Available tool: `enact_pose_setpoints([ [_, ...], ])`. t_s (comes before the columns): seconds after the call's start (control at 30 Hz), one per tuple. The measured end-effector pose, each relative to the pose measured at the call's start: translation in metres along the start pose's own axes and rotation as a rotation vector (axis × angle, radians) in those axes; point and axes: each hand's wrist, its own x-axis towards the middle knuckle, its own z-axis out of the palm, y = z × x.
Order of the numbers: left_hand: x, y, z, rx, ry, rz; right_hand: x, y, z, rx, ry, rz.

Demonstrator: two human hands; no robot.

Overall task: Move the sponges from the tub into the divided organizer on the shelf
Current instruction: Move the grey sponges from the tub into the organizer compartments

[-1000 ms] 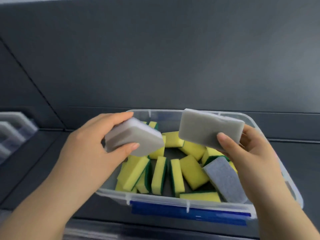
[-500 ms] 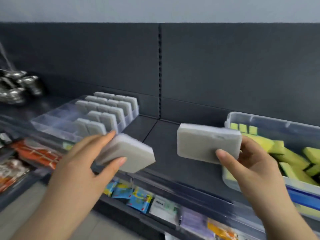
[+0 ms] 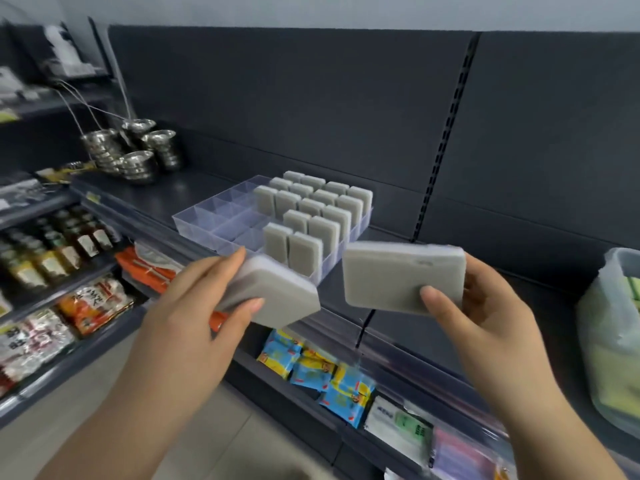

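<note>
Stacked metal bowls (image 3: 138,161) stand at the far left. Below them are dark bottles (image 3: 59,247) in rows, red and orange snack bags (image 3: 93,303), and further right some blue and yellow packets (image 3: 318,375).

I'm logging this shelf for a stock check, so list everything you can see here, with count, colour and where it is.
Organizer: one, clear, on the dark shelf; left compartments empty.
Stored sponges: about sixteen, grey, upright in the organizer's right side.
Left sponge: one, grey, before the organizer's near corner.
Right sponge: one, grey, right of the organizer.
Tub: one, clear, shelf's right edge; contents blurred.
Metal bowls: several, steel, shelf's far left.
Bottles: several, dark, lower left shelf.
Packets: many, blue, orange, white, lower shelves.
Left hand: grips the left sponge.
Right hand: grips the right sponge.
</note>
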Motion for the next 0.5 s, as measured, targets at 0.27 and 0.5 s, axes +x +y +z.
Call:
enact_pose_setpoints([
  [0.27,0.092,-0.081,0.034,0.127,-0.067,0.118,0.102,0.033,0.073,0.157,0.026,0.045],
  [0.5,0.185,-0.139,0.063,0.152,-0.02,0.109,0.198,0.035,0.124,0.129,-0.003,0.022],
])
